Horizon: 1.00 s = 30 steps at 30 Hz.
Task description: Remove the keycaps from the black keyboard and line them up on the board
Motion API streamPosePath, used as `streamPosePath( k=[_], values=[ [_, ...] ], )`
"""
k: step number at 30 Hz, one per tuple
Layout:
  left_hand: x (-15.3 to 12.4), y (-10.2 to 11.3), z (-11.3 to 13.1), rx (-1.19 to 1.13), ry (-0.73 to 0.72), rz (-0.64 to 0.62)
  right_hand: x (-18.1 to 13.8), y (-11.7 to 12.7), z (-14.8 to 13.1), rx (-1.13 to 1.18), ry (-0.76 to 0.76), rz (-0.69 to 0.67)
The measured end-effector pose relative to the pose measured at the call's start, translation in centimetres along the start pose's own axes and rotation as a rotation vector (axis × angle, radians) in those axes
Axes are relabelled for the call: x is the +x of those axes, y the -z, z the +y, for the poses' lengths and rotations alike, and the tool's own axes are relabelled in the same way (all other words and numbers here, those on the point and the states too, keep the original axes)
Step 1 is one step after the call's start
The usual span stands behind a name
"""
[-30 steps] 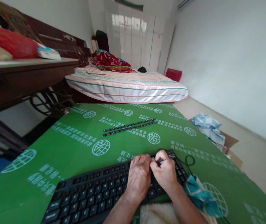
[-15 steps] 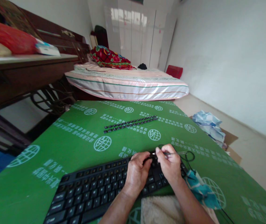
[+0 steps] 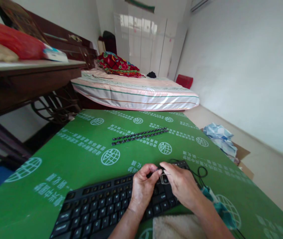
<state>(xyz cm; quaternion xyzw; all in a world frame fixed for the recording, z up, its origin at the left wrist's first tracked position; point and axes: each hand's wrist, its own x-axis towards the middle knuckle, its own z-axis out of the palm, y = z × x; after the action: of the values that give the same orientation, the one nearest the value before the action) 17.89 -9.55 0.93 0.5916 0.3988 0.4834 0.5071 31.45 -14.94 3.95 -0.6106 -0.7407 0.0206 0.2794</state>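
Observation:
Over the right part of a black keyboard, my two hands meet at their fingertips. My left hand pinches a small dark item, mostly covered by the fingers. My right hand is closed opposite it, thumb and forefinger at the same spot. A thin pale cord loops below the right fingertips, above the keys. Farther back on the green table, two rows of dark shiny beads lie side by side.
A beige cloth lies at the front edge of the green table. Teal fabric and a black cable are right of my right arm. Beyond stands a bed; a wooden desk is at the left.
My right hand has turned over more, its back now facing up, and has shifted slightly. The pale cord that trailed behind it now hangs in a loop below the fingertips.

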Motion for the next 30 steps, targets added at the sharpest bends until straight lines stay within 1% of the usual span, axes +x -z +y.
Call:
streamPosePath(
  k=[3, 7, 14, 17, 20, 23, 26, 27, 30],
  values=[
    [0.1, 0.1, -0.2, -0.066, 0.009, -0.015, 0.4, 0.1, -0.1, -0.034, -0.029, -0.119],
    [0.1, 0.2, -0.6, -0.076, 0.019, -0.032, 1.6, 0.8, 0.1, -0.002, -0.037, -0.248],
    [0.0, 0.3, -0.2, -0.037, 0.027, -0.045, 3.4, 1.6, 0.6, 0.101, 0.034, -0.357],
    [0.0, 0.3, 0.0, -0.032, 0.029, -0.038, 4.1, 1.8, 1.6, 0.147, 0.035, -0.416],
    [0.0, 0.3, -0.3, 0.049, 0.018, -0.011, 5.6, 2.1, 4.4, 0.186, -0.020, -0.418],
    [-0.2, 0.3, -0.8, 0.171, -0.013, -0.001, 8.0, 2.0, 9.2, 0.160, -0.123, -0.349],
    [-0.4, 0.3, -1.3, 0.271, -0.092, -0.034, 10.9, 1.5, 14.5, 0.038, -0.237, -0.304],
    [-0.5, 0.3, -1.5, 0.295, -0.126, -0.028, 11.8, 1.2, 16.0, 0.015, -0.258, -0.297],
    [-0.6, 0.3, -2.2, 0.329, -0.239, 0.012, 14.1, 0.4, 19.5, -0.026, -0.303, -0.294]
  ],
)
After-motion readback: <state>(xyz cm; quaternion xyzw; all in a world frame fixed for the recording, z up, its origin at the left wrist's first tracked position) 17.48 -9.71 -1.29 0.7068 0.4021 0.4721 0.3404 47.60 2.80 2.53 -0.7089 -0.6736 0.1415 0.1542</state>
